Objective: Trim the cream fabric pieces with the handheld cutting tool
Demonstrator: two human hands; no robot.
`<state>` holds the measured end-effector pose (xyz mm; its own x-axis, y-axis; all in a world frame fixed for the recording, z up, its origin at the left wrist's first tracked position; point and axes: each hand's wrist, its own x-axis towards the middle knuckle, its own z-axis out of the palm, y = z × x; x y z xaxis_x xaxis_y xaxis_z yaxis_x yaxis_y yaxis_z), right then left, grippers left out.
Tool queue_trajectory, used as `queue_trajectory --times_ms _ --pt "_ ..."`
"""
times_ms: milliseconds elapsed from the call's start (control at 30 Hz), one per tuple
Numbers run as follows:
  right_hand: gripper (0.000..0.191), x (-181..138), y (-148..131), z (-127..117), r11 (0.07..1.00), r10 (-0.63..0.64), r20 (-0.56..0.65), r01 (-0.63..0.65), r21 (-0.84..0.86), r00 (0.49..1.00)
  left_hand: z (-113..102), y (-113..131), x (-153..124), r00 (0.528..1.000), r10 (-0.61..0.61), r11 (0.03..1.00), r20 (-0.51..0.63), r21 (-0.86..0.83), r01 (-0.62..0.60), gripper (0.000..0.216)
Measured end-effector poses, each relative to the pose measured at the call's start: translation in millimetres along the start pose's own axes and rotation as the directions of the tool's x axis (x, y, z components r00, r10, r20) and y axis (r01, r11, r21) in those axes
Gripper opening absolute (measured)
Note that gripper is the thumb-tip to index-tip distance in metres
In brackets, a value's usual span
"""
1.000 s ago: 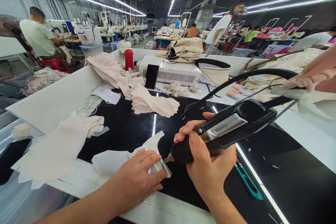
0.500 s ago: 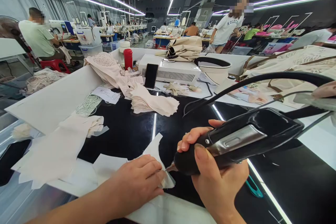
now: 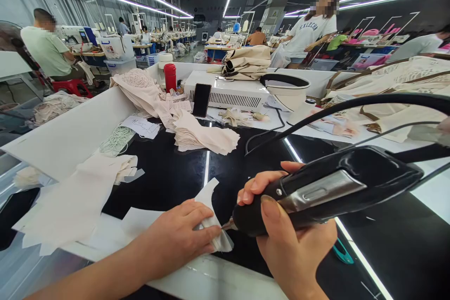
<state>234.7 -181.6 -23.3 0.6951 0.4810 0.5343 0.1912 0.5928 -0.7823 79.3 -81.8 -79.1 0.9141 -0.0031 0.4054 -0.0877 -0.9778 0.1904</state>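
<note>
My right hand (image 3: 288, 229) is wrapped around a black corded hand tool (image 3: 326, 192) with a metal side plate. The tool's narrow metal tip (image 3: 228, 226) meets the edge of a small curved white fabric piece (image 3: 208, 192) on the black tabletop. My left hand (image 3: 184, 229) presses this piece down, thumb and fingers closed on it close to the tip. Part of the fabric is hidden under my fingers, and its lower end sticks out below them.
Stacked cream fabric pieces (image 3: 206, 133) lie beyond my hands, with more fabric (image 3: 70, 197) at left. Behind stand a phone (image 3: 201, 100), a white vented box (image 3: 239, 96) and a red bottle (image 3: 170, 77). Teal snips (image 3: 342, 251) lie at right. The tool's black cable (image 3: 333, 108) arcs rightward. Co-workers are farther off.
My left thumb has straightened toward the tool's tip, and the fingers have shifted slightly left. The tool's rear has swung a little to the right and down. A person in the background has turned.
</note>
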Motion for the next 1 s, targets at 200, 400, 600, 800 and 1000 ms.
queue_trajectory --times_ms 200,400,600,800,1000 --pt "0.037 5 1 2 1.000 -0.014 -0.048 0.013 -0.019 0.999 3 3 -2 1.000 -0.019 0.999 0.009 -0.028 0.020 0.021" --pt "0.038 6 5 5 1.000 -0.003 -0.032 0.002 -0.006 0.999 2 6 -2 0.999 -0.036 0.999 0.009 -0.027 0.036 0.020" --pt "0.034 5 4 8 1.000 0.008 -0.049 -0.009 -0.012 0.999 3 5 -1 0.999 -0.048 0.998 0.017 -0.029 0.048 0.024" --pt "0.040 9 7 9 1.000 0.003 -0.086 -0.004 -0.009 0.996 4 5 -2 0.998 -0.058 0.998 0.013 -0.030 0.059 0.024" --pt "0.040 8 5 12 1.000 0.010 -0.085 -0.011 -0.009 0.996 9 16 -4 0.997 -0.077 0.997 -0.015 0.009 0.078 0.030"
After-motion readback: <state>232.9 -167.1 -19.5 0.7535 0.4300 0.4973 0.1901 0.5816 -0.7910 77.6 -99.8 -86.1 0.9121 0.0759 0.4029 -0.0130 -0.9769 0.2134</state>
